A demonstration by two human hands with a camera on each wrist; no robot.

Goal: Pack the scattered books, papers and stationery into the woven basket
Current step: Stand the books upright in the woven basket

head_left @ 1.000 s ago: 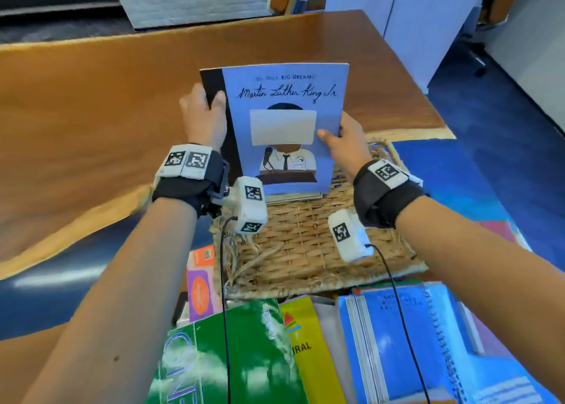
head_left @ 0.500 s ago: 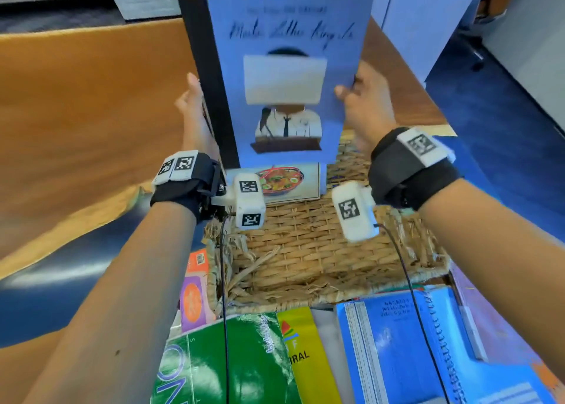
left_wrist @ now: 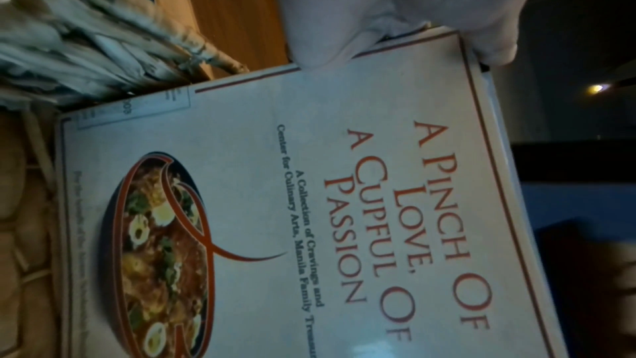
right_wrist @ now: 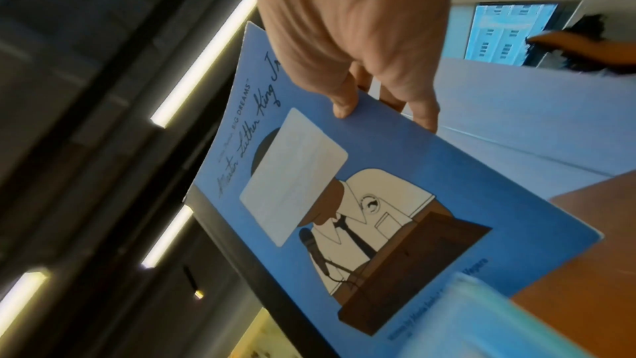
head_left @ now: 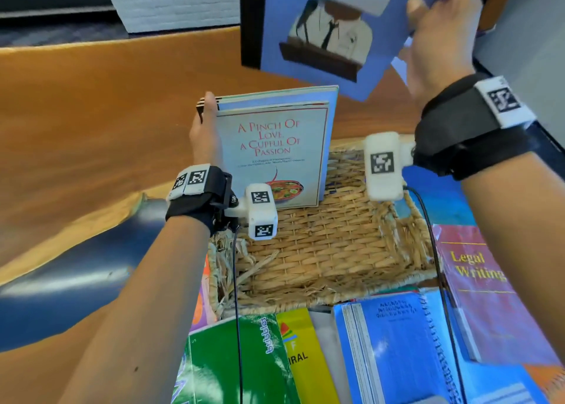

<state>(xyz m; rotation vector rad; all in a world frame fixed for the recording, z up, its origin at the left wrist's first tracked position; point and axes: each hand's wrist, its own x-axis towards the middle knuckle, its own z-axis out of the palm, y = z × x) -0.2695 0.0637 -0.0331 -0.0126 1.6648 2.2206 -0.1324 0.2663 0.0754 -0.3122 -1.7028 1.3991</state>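
Right hand (head_left: 434, 45) pinches blue book (head_left: 308, 36), upper right; left hand (head_left: 204, 134) grips cookbook (head_left: 275, 146) upright in basket (head_left: 330, 250), centre.

You see a woven basket (head_left: 330, 250) of rough, frayed straw on a smooth, polished wood table (head_left: 91, 122). The cookbook (head_left: 275, 149) has a matt paper cover; the green book (head_left: 232, 364) looks glossy, catching glare.

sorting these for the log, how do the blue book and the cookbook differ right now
The blue book is lifted in the air above the woven basket, tilted; the cookbook stands upright in it. The right hand pinches the blue book's edge; the left hand steadies the cookbook's side. Blue cover against pale grey-white. Both covers face the person.
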